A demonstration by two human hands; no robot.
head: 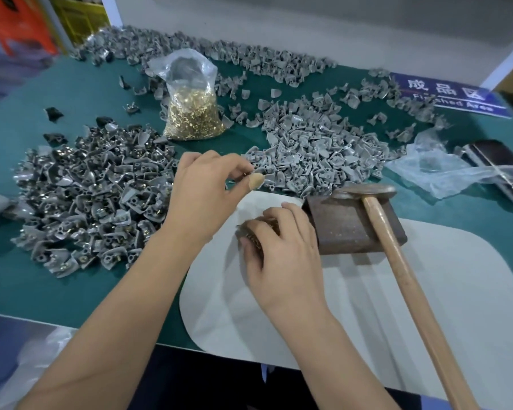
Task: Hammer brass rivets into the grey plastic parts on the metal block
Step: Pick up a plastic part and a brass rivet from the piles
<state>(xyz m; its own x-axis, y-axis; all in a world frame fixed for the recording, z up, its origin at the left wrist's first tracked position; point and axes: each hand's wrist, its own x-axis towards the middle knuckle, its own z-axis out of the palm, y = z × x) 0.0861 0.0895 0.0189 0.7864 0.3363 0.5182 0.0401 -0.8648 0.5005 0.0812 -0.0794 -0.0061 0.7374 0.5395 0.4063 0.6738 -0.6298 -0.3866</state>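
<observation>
My left hand [208, 187] hovers above the table and pinches a small grey plastic part [267, 176] between the fingertips and a bandaged thumb. Just below it, my right hand [282, 247] rests on the white mat [427, 291], its fingers and thumb curled around a small heap of brass rivets [249, 229]. The dark metal block [344, 229] sits right of that hand. A wooden-handled hammer [397, 261] lies across the block with nobody holding it, its head at the block's far edge.
A pile of riveted grey parts [92, 196] lies at left and a pile of plain grey parts [317, 152] behind the block. A plastic bag of brass rivets [193, 113] stands behind the hands. Crumpled clear plastic [436, 170] and a blue sign [447, 93] are at right.
</observation>
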